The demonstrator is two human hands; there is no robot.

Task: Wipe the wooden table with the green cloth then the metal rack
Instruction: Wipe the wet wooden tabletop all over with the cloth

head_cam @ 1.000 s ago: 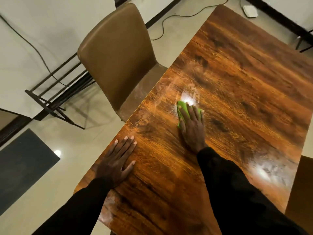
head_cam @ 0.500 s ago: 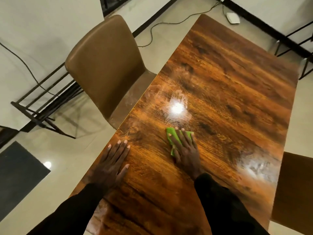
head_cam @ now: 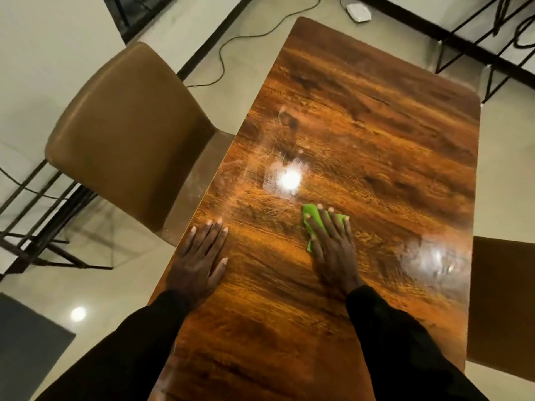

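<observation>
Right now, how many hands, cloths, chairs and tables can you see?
2 hands: left hand, right hand
1 green cloth
1 wooden table
2 brown chairs: one left, one right
Total: 6

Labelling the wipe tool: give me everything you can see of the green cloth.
The green cloth is bright lime, soft-looking fabric, bunched small, flat on the wooden table. The right hand presses it with straight fingers and covers most of it; only its far and left edges show.
</observation>
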